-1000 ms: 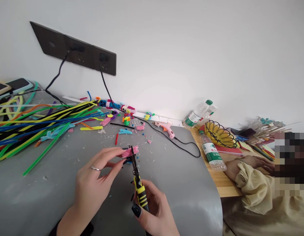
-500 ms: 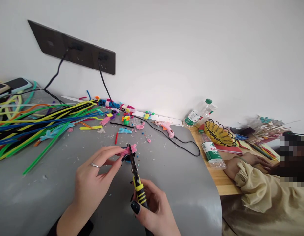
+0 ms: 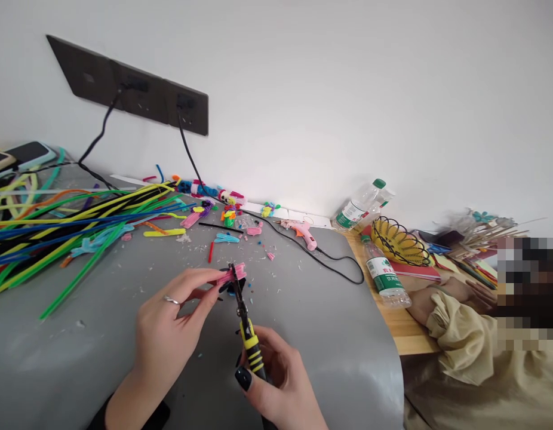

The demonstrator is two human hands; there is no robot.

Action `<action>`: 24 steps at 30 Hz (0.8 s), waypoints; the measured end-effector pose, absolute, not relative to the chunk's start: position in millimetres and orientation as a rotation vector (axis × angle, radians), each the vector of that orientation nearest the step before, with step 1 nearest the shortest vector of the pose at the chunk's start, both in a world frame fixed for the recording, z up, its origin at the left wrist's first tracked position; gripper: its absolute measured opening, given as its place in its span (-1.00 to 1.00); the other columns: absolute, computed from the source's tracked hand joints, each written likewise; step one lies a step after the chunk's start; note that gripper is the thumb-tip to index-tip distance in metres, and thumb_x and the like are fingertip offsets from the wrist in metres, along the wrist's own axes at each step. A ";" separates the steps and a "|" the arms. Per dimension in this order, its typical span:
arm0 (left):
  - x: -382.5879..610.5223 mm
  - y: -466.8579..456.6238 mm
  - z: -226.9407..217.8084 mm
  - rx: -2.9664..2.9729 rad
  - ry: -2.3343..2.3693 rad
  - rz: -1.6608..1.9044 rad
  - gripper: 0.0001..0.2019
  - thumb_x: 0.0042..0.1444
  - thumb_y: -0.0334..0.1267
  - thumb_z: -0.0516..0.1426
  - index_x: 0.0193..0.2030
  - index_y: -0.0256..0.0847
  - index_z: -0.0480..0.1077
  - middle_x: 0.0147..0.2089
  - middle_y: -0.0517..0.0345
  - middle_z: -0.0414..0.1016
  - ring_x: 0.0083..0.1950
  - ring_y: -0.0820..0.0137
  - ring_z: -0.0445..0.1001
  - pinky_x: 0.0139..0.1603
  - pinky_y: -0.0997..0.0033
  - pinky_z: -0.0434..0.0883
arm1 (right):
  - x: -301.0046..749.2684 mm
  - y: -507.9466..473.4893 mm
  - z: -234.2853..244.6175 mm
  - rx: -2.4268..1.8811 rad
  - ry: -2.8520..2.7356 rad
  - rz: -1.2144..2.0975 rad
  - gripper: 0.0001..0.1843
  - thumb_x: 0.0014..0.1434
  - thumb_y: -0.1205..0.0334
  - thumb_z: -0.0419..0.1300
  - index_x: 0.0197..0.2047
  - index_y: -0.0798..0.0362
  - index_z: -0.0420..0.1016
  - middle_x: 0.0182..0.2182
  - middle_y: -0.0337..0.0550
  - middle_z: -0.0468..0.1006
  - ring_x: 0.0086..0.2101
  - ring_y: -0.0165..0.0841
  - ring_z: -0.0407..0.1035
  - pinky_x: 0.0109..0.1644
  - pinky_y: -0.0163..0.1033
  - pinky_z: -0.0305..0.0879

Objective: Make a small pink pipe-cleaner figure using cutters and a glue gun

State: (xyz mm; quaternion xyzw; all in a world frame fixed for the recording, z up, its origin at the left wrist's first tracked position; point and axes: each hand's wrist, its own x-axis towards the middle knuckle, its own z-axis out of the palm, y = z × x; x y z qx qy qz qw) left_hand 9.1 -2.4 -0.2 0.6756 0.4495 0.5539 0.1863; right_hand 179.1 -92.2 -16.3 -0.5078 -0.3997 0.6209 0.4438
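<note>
Between the fingertips of my left hand (image 3: 175, 319) is a small bundle of pink pipe cleaner (image 3: 239, 272). My right hand (image 3: 280, 376) is wrapped round the black and yellow handles of a pair of pliers (image 3: 251, 343). The dark jaws of the pliers lie across the pink bundle, near its right end. Whether they bite into it I cannot tell. Just past the jaws, the grey tabletop (image 3: 303, 322) is strewn with tiny fluff scraps. A light blue folded pipe cleaner (image 3: 226, 237) and a short red piece (image 3: 211, 252) lie beyond my hands.
Long coloured pipe cleaners (image 3: 92, 224) cover the left side. A pink glue gun (image 3: 300, 231) with a black cord lies near the wall. Plastic bottles (image 3: 386, 275), a yellow wire basket (image 3: 399, 242) and another person's sleeve (image 3: 467, 340) are at the right. Small pipe-cleaner figures (image 3: 229, 215) line the back.
Almost nothing differs. My hands, the pliers and the pink bundle sit very slightly further left in view, and the other person's hand and head have shifted a little.
</note>
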 end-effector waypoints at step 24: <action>8.1 4.2 -2.0 0.565 1.018 1.329 -0.55 -0.30 0.01 0.57 -0.30 -0.16 0.63 -0.29 0.10 0.66 -0.31 0.38 0.59 -0.31 0.52 0.58 | 261.2 -42.5 -4.5 -2.141 -1.669 0.153 -0.41 0.01 0.16 0.32 0.15 0.04 0.52 0.00 0.05 0.53 -0.01 0.01 0.46 0.11 0.11 0.42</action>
